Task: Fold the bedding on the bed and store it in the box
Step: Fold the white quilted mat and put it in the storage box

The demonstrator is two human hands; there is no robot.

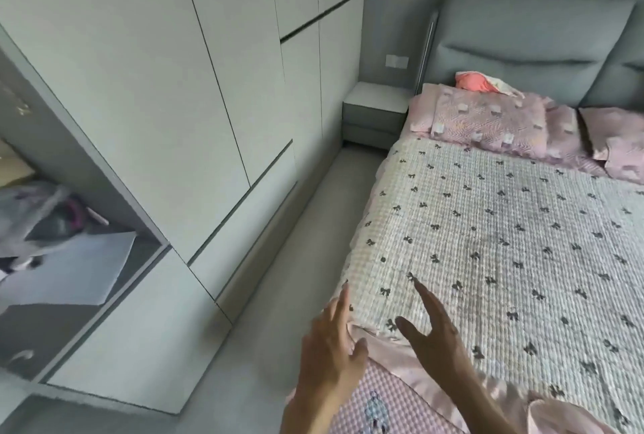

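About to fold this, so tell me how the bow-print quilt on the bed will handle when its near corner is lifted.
The bow-print quilt will probably flop and drape, since it lies flat and follows the bed's edge. Its puffy quilted texture suggests it is light for its size but bulky once folded. The shiny pink trim near both open hands, left and right, may feel slippery.

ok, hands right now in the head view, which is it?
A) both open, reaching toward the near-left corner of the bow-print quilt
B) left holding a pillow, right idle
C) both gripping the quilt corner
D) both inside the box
A: the left hand and right hand both have fingers spread and straight over the near-left corner of the bow-print quilt, with nothing pinched or held.
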